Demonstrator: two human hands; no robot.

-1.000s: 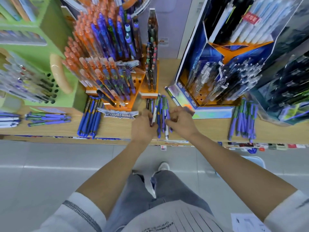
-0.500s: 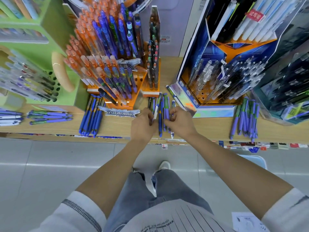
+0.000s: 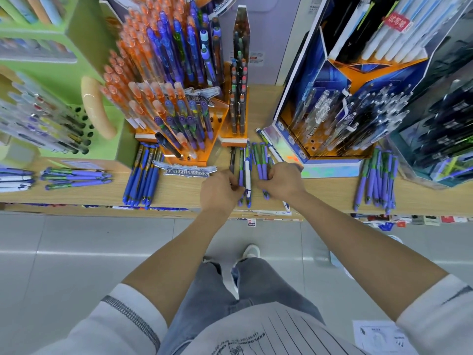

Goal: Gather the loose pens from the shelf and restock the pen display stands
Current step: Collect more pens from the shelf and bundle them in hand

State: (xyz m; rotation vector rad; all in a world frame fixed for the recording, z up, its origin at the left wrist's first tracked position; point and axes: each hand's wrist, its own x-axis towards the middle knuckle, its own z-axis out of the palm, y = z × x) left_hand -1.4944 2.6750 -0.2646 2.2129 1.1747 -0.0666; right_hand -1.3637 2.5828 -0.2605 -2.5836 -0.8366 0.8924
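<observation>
Your left hand and right hand gripped the middle pens on the shelf. Other piles, lower left and right, waited. None had reached the stands.

Display stands: four, on one shelf. Piles of loose pens: five, with three left of the orange stand and two right of it.

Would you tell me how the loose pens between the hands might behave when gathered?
The pens look like slim rigid plastic, so probably light and stiff. Lying loose on the flat shelf, they may roll or fan apart. The left hand and right hand pinch them, likely limiting that.
</observation>
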